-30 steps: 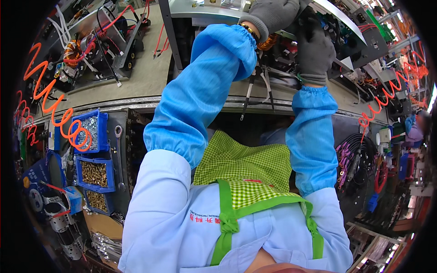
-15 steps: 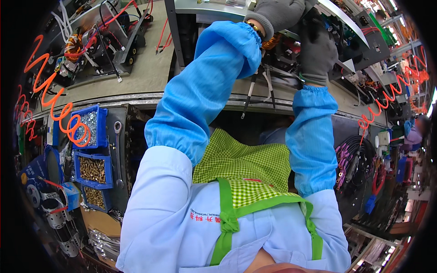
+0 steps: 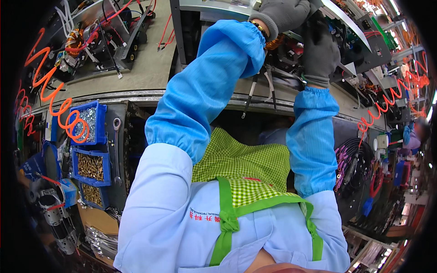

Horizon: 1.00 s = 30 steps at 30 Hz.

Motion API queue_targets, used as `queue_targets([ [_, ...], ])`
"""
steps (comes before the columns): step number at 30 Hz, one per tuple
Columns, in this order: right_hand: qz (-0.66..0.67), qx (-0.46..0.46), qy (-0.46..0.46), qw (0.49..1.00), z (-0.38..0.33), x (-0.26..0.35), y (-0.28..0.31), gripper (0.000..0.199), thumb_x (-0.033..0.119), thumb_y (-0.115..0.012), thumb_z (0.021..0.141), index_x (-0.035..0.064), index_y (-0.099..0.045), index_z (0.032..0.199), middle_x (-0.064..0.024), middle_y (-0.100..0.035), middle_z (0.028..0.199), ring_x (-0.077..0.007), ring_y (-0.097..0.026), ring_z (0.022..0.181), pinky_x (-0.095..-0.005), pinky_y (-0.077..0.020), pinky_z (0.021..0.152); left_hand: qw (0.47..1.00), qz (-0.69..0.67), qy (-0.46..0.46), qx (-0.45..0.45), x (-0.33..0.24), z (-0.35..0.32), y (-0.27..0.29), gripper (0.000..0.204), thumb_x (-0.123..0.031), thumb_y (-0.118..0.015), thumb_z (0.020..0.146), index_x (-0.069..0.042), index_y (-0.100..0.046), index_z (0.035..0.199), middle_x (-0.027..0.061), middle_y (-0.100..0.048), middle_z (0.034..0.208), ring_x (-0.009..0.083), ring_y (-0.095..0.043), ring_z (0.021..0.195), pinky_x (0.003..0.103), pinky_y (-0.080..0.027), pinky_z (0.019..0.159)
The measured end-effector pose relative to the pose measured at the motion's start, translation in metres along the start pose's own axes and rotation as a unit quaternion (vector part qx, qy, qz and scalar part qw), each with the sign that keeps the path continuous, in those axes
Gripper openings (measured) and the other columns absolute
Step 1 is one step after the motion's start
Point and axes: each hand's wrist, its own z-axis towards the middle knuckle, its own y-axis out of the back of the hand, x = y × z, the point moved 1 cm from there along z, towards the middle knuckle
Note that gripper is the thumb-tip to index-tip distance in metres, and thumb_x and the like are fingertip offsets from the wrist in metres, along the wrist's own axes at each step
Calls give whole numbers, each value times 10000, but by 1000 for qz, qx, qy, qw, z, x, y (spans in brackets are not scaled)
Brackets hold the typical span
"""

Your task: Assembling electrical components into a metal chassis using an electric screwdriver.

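Observation:
Both my hands wear grey gloves and work at the open metal chassis [image 3: 214, 16] at the top of the view. My left hand [image 3: 283, 17] lies over its upper part with the fingers curled; the fingertips and whatever they hold are out of sight. Beside it on the right, my right hand [image 3: 322, 57] reaches up by a tilted metal panel [image 3: 348, 22]. Its dark-coated fingers bend inward in shadow, and what they grip cannot be made out. Below the hands, a copper-wound coil [image 3: 274, 43] and loose cable leads [image 3: 250, 96] with metal lugs show.
Another open assembly [image 3: 98, 43] with wires and a coil stands on the bench at left. Orange coiled hoses [image 3: 54, 98] hang at both sides. Blue bins [image 3: 108, 169] hold screws and washers beside a wrench [image 3: 117, 150]. Dark cables [image 3: 353, 164] lie coiled at right.
Both hands appear slightly farther right in the picture, along with the chassis and bench. Their grip looks the same.

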Motion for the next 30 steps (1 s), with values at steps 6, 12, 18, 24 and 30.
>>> queue_targets([
  [6,-12,0,-11,1000,0,1,-2,365,435,-644,822,181,-667,1083,-115,-695,864,-324,-664,790,-417,-515,677,993,-112,-31,29,34,14,-3,429,-354,-373,938,-92,-503,1251,234,-593,1177,418,-559,1087,468,-426,951],
  [12,-19,12,-8,1000,0,-3,2,336,452,-634,818,135,-664,926,-146,-664,802,-321,-660,717,-432,-509,608,980,163,111,-7,-15,-3,8,433,-357,-377,939,-86,-496,1255,236,-594,1179,417,-559,1093,461,-427,951],
  [18,-6,10,-9,1000,1,7,4,323,438,-629,826,135,-669,932,-133,-678,834,-312,-660,757,-423,-508,648,991,-125,-29,40,35,13,-2,441,-358,-380,940,-76,-500,1257,247,-589,1180,415,-557,1097,458,-425,953],
  [24,-20,2,-2,1000,-1,1,3,295,421,-622,834,142,-673,918,-113,-682,825,-299,-658,762,-418,-506,662,973,188,132,-11,-17,-3,8,433,-351,-377,937,-76,-510,1244,246,-594,1168,416,-561,1083,464,-427,944],
  [30,-10,16,-20,1000,2,3,1,356,442,-622,838,157,-672,1044,-131,-686,862,-336,-655,799,-426,-510,691,992,-119,-39,24,33,14,-7,430,-355,-366,944,-67,-519,1224,245,-595,1165,415,-561,1084,462,-428,942],
])
